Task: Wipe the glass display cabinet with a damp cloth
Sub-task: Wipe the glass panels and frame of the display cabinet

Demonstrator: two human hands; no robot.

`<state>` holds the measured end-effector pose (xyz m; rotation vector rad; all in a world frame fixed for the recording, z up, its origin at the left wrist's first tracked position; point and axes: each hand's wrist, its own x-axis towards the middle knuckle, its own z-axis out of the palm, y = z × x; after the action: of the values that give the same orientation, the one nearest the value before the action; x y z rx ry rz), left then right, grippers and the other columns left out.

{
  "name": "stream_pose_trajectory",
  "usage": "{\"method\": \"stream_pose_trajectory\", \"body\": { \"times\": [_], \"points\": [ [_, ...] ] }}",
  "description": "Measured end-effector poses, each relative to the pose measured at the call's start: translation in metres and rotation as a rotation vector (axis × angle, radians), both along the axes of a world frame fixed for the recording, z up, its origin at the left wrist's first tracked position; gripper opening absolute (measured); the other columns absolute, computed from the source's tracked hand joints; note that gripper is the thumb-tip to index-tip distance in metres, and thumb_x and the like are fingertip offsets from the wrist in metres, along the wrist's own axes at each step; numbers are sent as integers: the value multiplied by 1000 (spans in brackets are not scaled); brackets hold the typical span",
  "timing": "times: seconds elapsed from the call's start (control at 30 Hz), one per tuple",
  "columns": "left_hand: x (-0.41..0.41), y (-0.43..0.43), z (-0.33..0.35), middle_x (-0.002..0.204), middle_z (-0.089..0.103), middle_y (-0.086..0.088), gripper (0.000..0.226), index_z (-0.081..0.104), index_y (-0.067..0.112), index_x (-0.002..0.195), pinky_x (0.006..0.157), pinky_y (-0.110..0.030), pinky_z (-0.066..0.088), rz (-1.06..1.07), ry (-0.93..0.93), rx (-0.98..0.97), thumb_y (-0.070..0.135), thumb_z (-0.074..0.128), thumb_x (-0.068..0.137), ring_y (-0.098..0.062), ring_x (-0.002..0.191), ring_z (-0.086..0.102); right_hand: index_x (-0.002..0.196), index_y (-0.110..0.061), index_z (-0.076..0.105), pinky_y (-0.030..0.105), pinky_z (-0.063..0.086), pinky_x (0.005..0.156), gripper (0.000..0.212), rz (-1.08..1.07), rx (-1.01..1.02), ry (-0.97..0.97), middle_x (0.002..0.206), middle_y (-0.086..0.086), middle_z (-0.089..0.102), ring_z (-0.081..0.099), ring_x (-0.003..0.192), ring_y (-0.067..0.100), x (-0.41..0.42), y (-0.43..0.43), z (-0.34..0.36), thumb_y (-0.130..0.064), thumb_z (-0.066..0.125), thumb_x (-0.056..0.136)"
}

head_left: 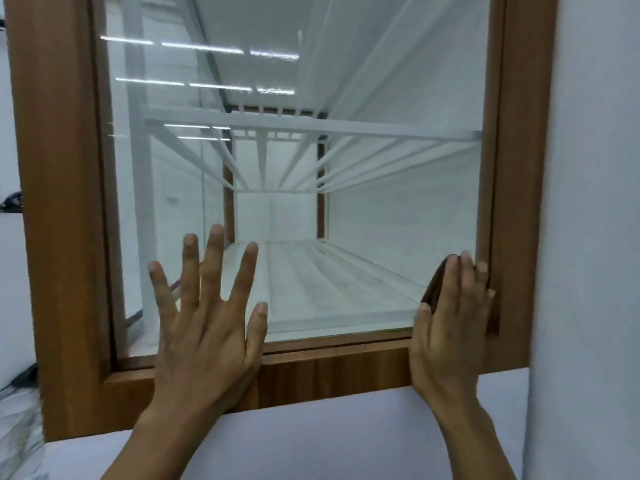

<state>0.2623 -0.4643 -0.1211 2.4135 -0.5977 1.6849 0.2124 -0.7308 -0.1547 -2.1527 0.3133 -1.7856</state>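
Observation:
The glass display cabinet has a brown wooden frame (65, 202) around a glass pane (381, 202). White slatted shelves show through the glass. My left hand (204, 323) lies flat on the lower left of the pane, fingers spread, holding nothing. My right hand (450, 323) presses a dark brown cloth (433, 285) against the pane's lower right corner, next to the frame. Most of the cloth is hidden under that hand; only its dark edges show at the left and right of the fingers.
A white wall or panel (588, 202) stands close on the right of the frame. A white surface (311, 438) runs below the cabinet. Ceiling lights reflect in the upper glass (201, 46). Dark cables (10, 202) show at the far left.

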Motion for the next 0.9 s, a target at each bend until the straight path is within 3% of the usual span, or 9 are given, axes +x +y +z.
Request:
{"method": "stream_pose_trajectory", "body": {
  "times": [0.13, 0.3, 0.47, 0.53, 0.63, 0.7, 0.8, 0.83, 0.9],
  "points": [
    [-2, -44, -2, 169, 2, -17, 72, 17, 19, 160, 121, -69, 9, 6, -24, 93, 43, 36, 95, -40, 156, 2, 158, -15, 24, 48, 15, 124, 63, 178, -442, 79, 168, 0, 17, 14, 156, 25, 0, 29, -28, -18, 40, 98],
    [2, -50, 5, 169, 3, -16, 73, 19, 20, 160, 121, -68, 6, 14, -40, 73, 47, 35, 93, -40, 156, 2, 161, -20, 6, 54, 12, 125, 67, 92, -21, -22, 169, -6, -3, -4, 157, 20, 4, -17, 21, -30, 32, 100],
    [11, -47, 59, 170, 5, -12, 67, 20, 26, 159, 122, -65, 10, 25, -133, 88, 47, 30, 97, -34, 157, 5, 160, -14, 15, 45, 12, 126, 61, 159, -708, -54, 169, 4, 12, 6, 157, 22, 32, 51, 83, -33, 34, 104],
    [19, -31, 87, 170, 1, -9, 66, 16, 28, 160, 123, -63, 6, 25, -151, 52, 47, 27, 98, -31, 158, 2, 159, -15, 13, 45, 8, 127, 61, 91, -565, -131, 168, 3, 13, 5, 157, 22, 37, 18, 116, -30, 33, 104],
    [27, -19, 131, 170, -5, -5, 64, 11, 33, 160, 124, -61, 0, 16, -168, 5, 47, 24, 99, -27, 158, -4, 159, -12, 17, 49, 7, 126, 61, 53, -98, -217, 168, 6, 17, 3, 156, 24, 33, -17, 185, -27, 32, 102],
    [27, -24, 154, 170, -6, -4, 64, 9, 34, 160, 124, -61, -2, 10, -183, 1, 49, 20, 99, -26, 158, -6, 158, -9, 21, 49, 8, 127, 61, 104, -199, -234, 167, 8, 19, 6, 156, 26, 37, 21, 209, -25, 36, 101],
    [27, -29, 167, 170, -2, -6, 62, 11, 33, 160, 124, -60, -2, -1, -218, -3, 47, 20, 100, -26, 158, -4, 156, -10, 30, 45, 12, 127, 58, 208, -714, -151, 164, 7, 28, 15, 155, 24, 45, 75, 183, -22, 41, 100],
    [28, -29, 167, 170, -1, -6, 62, 12, 32, 160, 124, -60, -2, -4, -222, -1, 46, 20, 100, -26, 158, -3, 156, -11, 31, 44, 13, 127, 58, 200, -729, -135, 164, 5, 29, 15, 155, 23, 44, 67, 177, -24, 40, 100],
    [30, -28, 166, 171, -3, -4, 62, 11, 34, 160, 124, -61, -2, -15, -215, -4, 47, 18, 100, -26, 158, -5, 157, -14, 29, 46, 13, 127, 60, 140, -460, -199, 165, 3, 25, 10, 156, 21, 42, 29, 194, -29, 33, 99]
  ]
}}
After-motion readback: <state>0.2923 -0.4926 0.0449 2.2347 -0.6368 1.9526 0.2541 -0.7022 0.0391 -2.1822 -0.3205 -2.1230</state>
